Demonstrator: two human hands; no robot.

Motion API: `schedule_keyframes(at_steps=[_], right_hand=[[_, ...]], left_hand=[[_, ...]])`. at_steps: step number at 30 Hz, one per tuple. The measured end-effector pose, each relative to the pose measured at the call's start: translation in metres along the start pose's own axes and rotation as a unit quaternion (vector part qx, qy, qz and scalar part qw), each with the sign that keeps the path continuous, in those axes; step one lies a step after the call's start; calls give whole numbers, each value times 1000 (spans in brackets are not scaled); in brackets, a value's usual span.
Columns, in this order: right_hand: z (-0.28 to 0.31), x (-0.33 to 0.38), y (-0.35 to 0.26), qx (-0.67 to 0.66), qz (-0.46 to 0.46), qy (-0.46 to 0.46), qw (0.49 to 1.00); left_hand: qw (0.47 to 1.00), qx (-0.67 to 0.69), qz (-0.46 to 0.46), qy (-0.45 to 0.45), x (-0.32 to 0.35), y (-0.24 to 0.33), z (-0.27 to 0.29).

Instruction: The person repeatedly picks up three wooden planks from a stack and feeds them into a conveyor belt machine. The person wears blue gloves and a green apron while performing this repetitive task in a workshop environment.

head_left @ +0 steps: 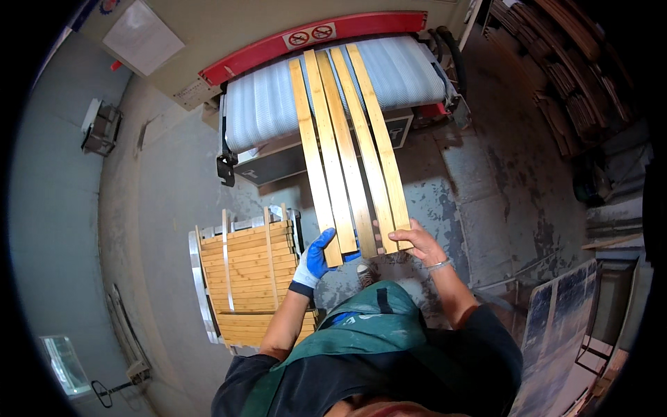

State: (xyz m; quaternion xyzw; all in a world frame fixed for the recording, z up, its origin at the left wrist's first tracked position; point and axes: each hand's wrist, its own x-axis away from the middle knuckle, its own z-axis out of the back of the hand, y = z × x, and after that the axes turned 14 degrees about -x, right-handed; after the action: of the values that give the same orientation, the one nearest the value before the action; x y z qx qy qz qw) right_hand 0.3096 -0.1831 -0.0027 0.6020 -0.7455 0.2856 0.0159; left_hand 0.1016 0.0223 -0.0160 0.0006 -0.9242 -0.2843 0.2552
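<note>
Several long, pale bamboo strips (338,156) lie side by side, slightly fanned, in front of me. Their far ends rest over the blue-grey conveyor belt (260,97) of a machine. At the near ends, my left hand (317,257), in a blue and white glove, is closed around the left edge of the strips. Bare and with a band at its wrist, my right hand (420,243) grips the right edge, thumb on top. The fingers under the strips are mostly hidden.
To my left stands a stack of bamboo strips (250,267), with thin sticks laid across it. A red bar (243,57) with warning signs spans the machine above the belt. Dark boards (573,69) are piled at the far right, and a worn panel (556,333) stands near right.
</note>
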Motion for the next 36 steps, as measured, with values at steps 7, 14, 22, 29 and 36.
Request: schedule_keyframes(at_steps=[7,14,22,29,36], right_hand=[[-2,-33,-28,23,-4,2,1000],[6,-65,-49,125,19,56,990],[22,-98,-67,106,42,22,993],[53,-132,-76,23,114,93,989],[183,-134,-45,-119,142,195,963]], left_hand=[[1000,22,-3,-12,-27,23,5],[998,56,-18,-14,-54,43,15],[998,2,-56,-30,-86,65,26],[993,70,-55,-78,-110,77,36],[984,10,-176,-33,-75,-19,110]])
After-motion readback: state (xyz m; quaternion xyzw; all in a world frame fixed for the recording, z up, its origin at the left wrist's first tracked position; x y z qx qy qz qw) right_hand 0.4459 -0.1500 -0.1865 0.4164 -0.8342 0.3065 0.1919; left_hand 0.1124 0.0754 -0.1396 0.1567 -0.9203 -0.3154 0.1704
